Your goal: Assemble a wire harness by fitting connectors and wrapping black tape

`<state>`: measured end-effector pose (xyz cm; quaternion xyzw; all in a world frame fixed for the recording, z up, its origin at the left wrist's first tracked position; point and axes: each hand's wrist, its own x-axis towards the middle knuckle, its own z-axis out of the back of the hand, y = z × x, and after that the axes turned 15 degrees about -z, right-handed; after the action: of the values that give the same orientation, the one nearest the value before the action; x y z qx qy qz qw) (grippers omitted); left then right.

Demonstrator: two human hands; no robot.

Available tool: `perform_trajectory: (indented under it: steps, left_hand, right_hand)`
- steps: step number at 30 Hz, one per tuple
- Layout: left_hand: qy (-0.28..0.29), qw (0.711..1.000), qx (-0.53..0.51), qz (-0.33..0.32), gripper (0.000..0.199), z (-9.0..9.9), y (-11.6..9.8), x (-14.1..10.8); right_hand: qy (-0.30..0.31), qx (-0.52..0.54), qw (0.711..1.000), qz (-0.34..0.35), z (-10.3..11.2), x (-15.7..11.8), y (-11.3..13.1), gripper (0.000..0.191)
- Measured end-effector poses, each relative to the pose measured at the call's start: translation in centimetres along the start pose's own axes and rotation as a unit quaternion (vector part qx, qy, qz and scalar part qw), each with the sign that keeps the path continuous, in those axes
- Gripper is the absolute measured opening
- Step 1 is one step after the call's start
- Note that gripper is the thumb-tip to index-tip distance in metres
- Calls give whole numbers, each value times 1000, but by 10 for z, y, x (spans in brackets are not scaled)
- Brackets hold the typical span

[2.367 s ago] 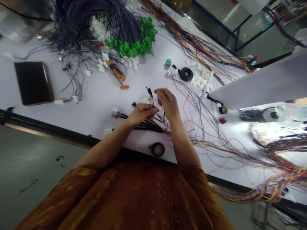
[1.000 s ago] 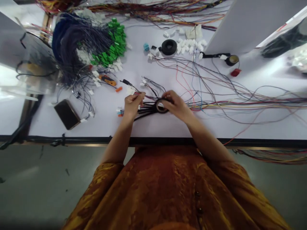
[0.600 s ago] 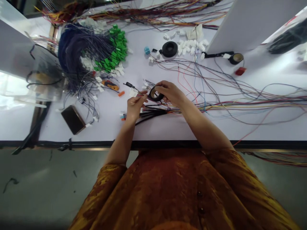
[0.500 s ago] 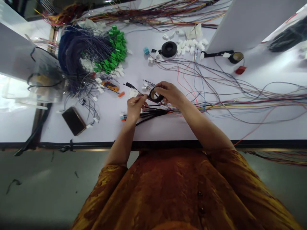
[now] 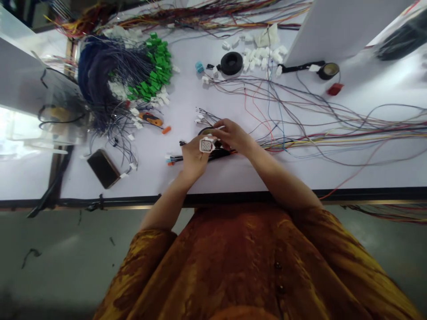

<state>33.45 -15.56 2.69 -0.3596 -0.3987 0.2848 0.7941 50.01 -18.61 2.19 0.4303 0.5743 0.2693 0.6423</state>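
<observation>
At the middle of the table my left hand (image 5: 194, 159) is closed on a wire bundle, its fingertips partly hidden. A white multi-pin connector (image 5: 206, 145) shows its pin face at the fingers of this hand. My right hand (image 5: 235, 137) pinches a roll of black tape (image 5: 205, 130), mostly hidden behind the left hand and the connector. Black-wrapped wire branches (image 5: 220, 154) run beneath both hands, with small blue and orange ends (image 5: 171, 162) sticking out to the left. Loose thin wires with white ends (image 5: 200, 117) lie just beyond the hands.
Blue wires with green connectors (image 5: 155, 71) lie at the back left, near an orange cutter (image 5: 151, 118) and a dark phone-like box (image 5: 103, 169). Another black tape roll (image 5: 231, 63) sits beside white connectors (image 5: 260, 58). Long loose wires (image 5: 333, 138) stretch right. A white panel (image 5: 330, 31) stands behind.
My left hand has turned and moved slightly right and down, bringing the white connector into view. The tape roll has shifted a little left and is now more covered.
</observation>
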Motion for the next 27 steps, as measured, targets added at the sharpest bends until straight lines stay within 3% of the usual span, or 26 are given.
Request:
perform_trajectory:
  steps: [2, 4, 5, 7, 10, 13, 16, 19, 21, 24, 27]
  left_hand:
    - [3, 1000, -10, -2, 18, -1, 1, -4]
    - [-32, 998, -35, 34, 22, 0, 4, -4]
    - [-53, 996, -41, 52, 24, 0, 5, -3]
    - [-71, 994, -36, 78, 28, 0, 9, 2]
    - [-48, 992, -32, 110, 34, -3, 12, 13]
    - [-45, 990, -62, 120, 40, -6, 8, 20]
    - [7, 998, -17, 56, 34, -5, -3, 17]
    - [86, 996, 24, -15, 21, 0, -9, 7]
    - [50, 999, -4, 9, 24, 1, -4, 2]
    - [-41, 991, -87, 96, 35, -4, 15, 3]
    - [7, 981, -158, 109, 32, -13, 35, 11]
  right_hand:
    - [58, 71, 994, -62, 8, 15, 8, 14]
    - [18, 132, 989, -68, 11, 15, 2, 2]
    - [-20, 138, 989, -47, 11, 9, -6, 8]
    - [-88, 78, 992, 36, 5, -13, -29, 27]
    - [-84, -129, 973, 172, -10, -48, -59, 46]
    - [-78, -182, 956, 215, -15, -54, -63, 31]
    - [-98, -59, 983, 141, -6, -28, -40, 19]
    - [-13, 49, 999, 1, 6, 2, -19, 21]
    - [12, 109, 993, -51, 11, 12, -16, 20]
    - [-7, 160, 987, -27, 15, 11, -27, 28]
    - [-32, 147, 988, 17, 20, 2, -38, 31]
